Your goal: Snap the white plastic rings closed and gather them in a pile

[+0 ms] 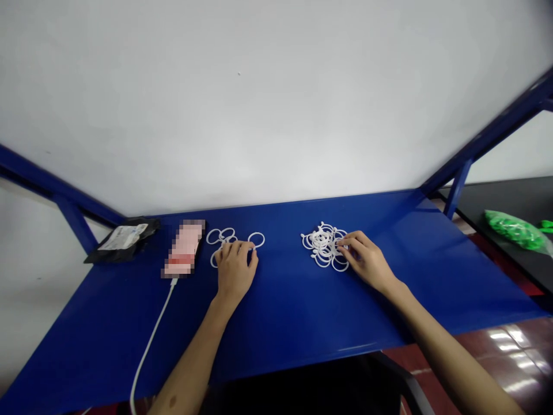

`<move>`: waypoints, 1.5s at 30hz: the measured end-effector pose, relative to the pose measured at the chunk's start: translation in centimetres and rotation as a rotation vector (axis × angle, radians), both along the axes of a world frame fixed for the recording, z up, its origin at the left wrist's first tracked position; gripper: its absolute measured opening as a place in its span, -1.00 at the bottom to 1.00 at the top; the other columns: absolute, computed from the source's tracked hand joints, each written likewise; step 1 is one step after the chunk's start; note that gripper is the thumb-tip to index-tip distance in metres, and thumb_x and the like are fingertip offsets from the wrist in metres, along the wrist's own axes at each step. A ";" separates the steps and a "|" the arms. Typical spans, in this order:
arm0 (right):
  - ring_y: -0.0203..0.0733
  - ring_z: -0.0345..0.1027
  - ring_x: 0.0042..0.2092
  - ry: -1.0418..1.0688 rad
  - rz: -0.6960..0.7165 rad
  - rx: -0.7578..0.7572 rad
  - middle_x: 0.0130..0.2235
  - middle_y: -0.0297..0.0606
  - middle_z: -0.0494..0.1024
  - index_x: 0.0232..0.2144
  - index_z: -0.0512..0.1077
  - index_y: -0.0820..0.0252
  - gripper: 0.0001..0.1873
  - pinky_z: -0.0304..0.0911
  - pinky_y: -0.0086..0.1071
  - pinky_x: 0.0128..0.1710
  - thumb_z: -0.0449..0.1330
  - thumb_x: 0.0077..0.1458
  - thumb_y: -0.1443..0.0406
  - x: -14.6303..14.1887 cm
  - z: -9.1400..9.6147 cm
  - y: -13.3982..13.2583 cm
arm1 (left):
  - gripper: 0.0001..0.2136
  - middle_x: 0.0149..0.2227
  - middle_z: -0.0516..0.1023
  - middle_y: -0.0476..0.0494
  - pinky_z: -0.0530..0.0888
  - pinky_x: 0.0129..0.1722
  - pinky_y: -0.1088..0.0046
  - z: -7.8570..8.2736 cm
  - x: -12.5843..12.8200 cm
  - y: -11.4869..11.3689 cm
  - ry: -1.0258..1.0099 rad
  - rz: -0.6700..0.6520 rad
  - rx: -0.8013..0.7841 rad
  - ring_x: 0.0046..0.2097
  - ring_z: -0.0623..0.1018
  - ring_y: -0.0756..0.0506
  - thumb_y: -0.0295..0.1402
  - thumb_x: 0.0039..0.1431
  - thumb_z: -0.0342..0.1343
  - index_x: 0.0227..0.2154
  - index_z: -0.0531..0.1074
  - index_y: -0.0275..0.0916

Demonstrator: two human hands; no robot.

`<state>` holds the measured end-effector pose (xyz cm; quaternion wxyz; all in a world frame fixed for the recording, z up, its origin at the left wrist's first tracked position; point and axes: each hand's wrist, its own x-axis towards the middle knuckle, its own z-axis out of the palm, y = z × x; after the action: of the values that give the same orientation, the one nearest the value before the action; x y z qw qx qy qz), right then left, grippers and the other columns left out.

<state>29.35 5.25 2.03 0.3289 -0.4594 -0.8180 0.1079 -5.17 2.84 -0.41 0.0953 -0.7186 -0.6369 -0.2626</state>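
My left hand [235, 270] rests over the left part of the blue table, its fingers bent. Between its thumb and forefinger sits the lower edge of a white plastic curtain ring [256, 233], which sticks out to the right. Several more white rings [213, 236] lie beside and partly under that hand. On the right, a tangled pile of white curtain rings [322, 239], some showing small knobbed ends, lies on the table. At the pile's right edge, my right hand [366, 259] has its thumb and fingertips pinched together on a ring there; the fingertips partly hide it.
A phone [184, 248] with a blurred screen lies left of the rings, a white cable [151, 340] running from it toward me. Farther left is a black plastic packet [125, 239] with a label. Blue frame bars flank the table [285, 323]. A green bagged bundle [514, 229] lies on a dark surface at right.
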 end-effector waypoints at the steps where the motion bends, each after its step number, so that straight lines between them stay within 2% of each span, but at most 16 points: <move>1: -0.22 0.43 -0.31 0.007 -0.015 0.020 -0.15 -0.15 0.47 -0.16 0.47 0.13 -0.85 0.43 -0.31 -0.34 0.11 0.33 0.25 -0.1 0.1 -0.2 | -0.92 -0.22 0.58 -0.19 0.30 -0.13 0.15 0.1 0.3 -0.1 -0.031 -0.017 -0.001 -0.11 0.46 -0.29 -0.41 0.25 0.10 -0.23 0.47 -0.20; 4: -0.17 0.46 -0.21 0.035 0.001 0.086 -0.16 -0.15 0.49 -0.16 0.46 0.14 -0.87 0.46 -0.28 -0.24 0.11 0.33 0.30 -1.6 0.7 -0.7 | -0.93 -0.22 0.57 -0.15 0.33 -0.10 0.17 0.4 1.1 -0.4 -0.164 -0.109 -0.010 -0.13 0.47 -0.23 -0.45 0.24 0.11 -0.24 0.44 -0.20; 7: -0.14 0.47 -0.14 0.027 0.120 0.118 -0.17 -0.15 0.52 -0.13 0.45 0.14 -0.86 0.47 -0.23 -0.14 0.10 0.33 0.33 -4.6 1.3 -1.0 | -0.92 -0.24 0.55 -0.10 0.37 -0.06 0.19 0.9 1.9 -0.7 -0.309 -0.230 -0.025 -0.15 0.47 -0.17 -0.48 0.24 0.09 -0.25 0.42 -0.19; 9: -0.12 0.47 -0.07 -0.005 0.203 0.121 -0.10 -0.12 0.53 -0.03 0.43 0.13 -0.79 0.47 -0.19 -0.08 0.08 0.34 0.32 -7.0 1.4 -1.1 | -0.91 -0.24 0.53 -0.09 0.39 -0.04 0.20 1.2 2.3 -1.0 -0.389 -0.302 -0.045 -0.14 0.47 -0.15 -0.49 0.25 0.06 -0.25 0.41 -0.19; 11: -0.04 0.43 0.04 -0.075 0.292 0.149 0.03 -0.08 0.51 0.07 0.39 0.13 -0.71 0.43 -0.07 0.02 0.12 0.32 0.28 -9.1 1.2 -0.9 | -0.90 -0.24 0.52 -0.09 0.41 -0.05 0.22 1.5 2.4 -1.2 -0.461 -0.353 -0.073 -0.14 0.47 -0.13 -0.50 0.25 0.05 -0.26 0.41 -0.19; 14: -0.05 0.45 -0.01 -0.107 0.295 0.221 0.04 -0.03 0.50 0.00 0.43 0.16 -0.77 0.46 -0.08 -0.04 0.09 0.34 0.26 -11.0 0.6 -0.5 | -0.90 -0.26 0.49 -0.09 0.45 -0.13 0.29 1.7 2.4 -1.4 -0.578 -0.395 -0.135 -0.17 0.47 -0.11 -0.50 0.23 0.05 -0.27 0.41 -0.19; 17: -0.09 0.47 -0.07 -0.085 0.301 0.231 0.01 -0.05 0.53 -0.11 0.44 0.15 -0.84 0.47 -0.13 -0.10 0.08 0.35 0.29 -11.4 0.1 -0.4 | -0.92 -0.29 0.49 -0.07 0.46 -0.19 0.35 1.9 2.4 -1.4 -0.692 -0.429 -0.211 -0.22 0.48 -0.08 -0.47 0.25 0.04 -0.28 0.41 -0.19; 20: -0.13 0.48 -0.15 0.027 0.370 0.163 -0.14 -0.13 0.58 -0.07 0.40 0.15 -0.85 0.47 -0.21 -0.17 0.08 0.35 0.33 -11.2 -0.4 -0.7 | -0.91 -0.26 0.50 -0.08 0.46 -0.19 0.37 2.2 2.4 -1.6 -0.768 -0.452 -0.248 -0.24 0.49 -0.06 -0.42 0.28 0.04 -0.23 0.43 -0.19; 24: -0.18 0.49 -0.20 0.239 0.331 0.040 -0.18 -0.16 0.59 0.00 0.38 0.14 -0.79 0.45 -0.27 -0.20 0.07 0.35 0.36 -11.0 -0.9 -1.5 | -0.86 -0.23 0.51 -0.09 0.47 -0.16 0.36 2.3 2.4 -1.9 -0.840 -0.500 -0.325 -0.23 0.50 -0.05 -0.37 0.29 0.09 -0.13 0.47 -0.17; 29: -0.25 0.48 -0.31 0.357 0.350 -0.191 -0.26 -0.24 0.60 -0.14 0.47 0.14 -0.87 0.40 -0.36 -0.31 0.13 0.34 0.29 -11.3 -0.6 -2.2 | -0.89 -0.35 0.52 -0.03 0.45 -0.25 0.42 1.9 2.3 -1.8 -0.953 -0.487 -0.423 -0.32 0.50 -0.03 -0.28 0.23 0.22 -0.25 0.51 -0.18; 32: -0.29 0.45 -0.37 0.369 0.399 -0.296 -0.35 -0.29 0.58 -0.26 0.48 0.16 -0.85 0.35 -0.41 -0.37 0.15 0.33 0.24 -11.2 -0.4 -2.5 | -0.92 -0.43 0.51 0.01 0.44 -0.29 0.44 1.7 2.5 -1.8 -0.948 -0.496 -0.419 -0.37 0.49 -0.02 -0.31 0.20 0.24 -0.32 0.51 -0.19; 38: -0.31 0.43 -0.37 0.293 0.506 -0.309 -0.35 -0.29 0.54 -0.22 0.46 0.18 -0.82 0.33 -0.44 -0.36 0.09 0.37 0.24 -10.7 -1.1 -2.6 | -0.90 -0.39 0.53 0.00 0.43 -0.29 0.46 1.2 3.0 -2.1 -0.822 -0.525 -0.386 -0.36 0.51 0.00 -0.42 0.23 0.19 -0.42 0.51 -0.20; 41: -0.27 0.44 -0.33 0.202 0.454 -0.252 -0.31 -0.26 0.54 -0.21 0.45 0.18 -0.81 0.35 -0.41 -0.30 0.06 0.38 0.26 -10.8 -1.2 -2.1 | -0.89 -0.37 0.54 -0.01 0.44 -0.23 0.42 0.9 3.0 -1.7 -0.678 -0.495 -0.342 -0.31 0.51 -0.04 -0.39 0.28 0.15 -0.38 0.50 -0.19; 43: -0.21 0.47 -0.24 0.134 0.382 -0.204 -0.24 -0.20 0.55 -0.19 0.45 0.18 -0.81 0.39 -0.35 -0.22 0.05 0.38 0.27 -10.7 -0.8 -1.7 | -0.93 -0.32 0.56 -0.04 0.45 -0.13 0.34 0.8 2.5 -1.4 -0.509 -0.447 -0.300 -0.23 0.51 -0.09 -0.36 0.29 0.14 -0.27 0.51 -0.18; 45: -0.17 0.47 -0.18 0.087 0.300 -0.155 -0.20 -0.17 0.54 -0.17 0.46 0.18 -0.81 0.40 -0.30 -0.16 0.06 0.37 0.27 -9.8 -0.1 -1.3 | -0.85 -0.22 0.57 -0.12 0.42 -0.02 0.24 1.0 1.5 -1.1 -0.303 -0.351 -0.238 -0.12 0.49 -0.16 -0.32 0.29 0.15 -0.14 0.50 -0.21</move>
<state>19.51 3.96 1.91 0.3077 -0.3510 -0.8517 0.2382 -3.66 1.71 0.59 -0.1334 -0.7767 -0.5357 -0.3033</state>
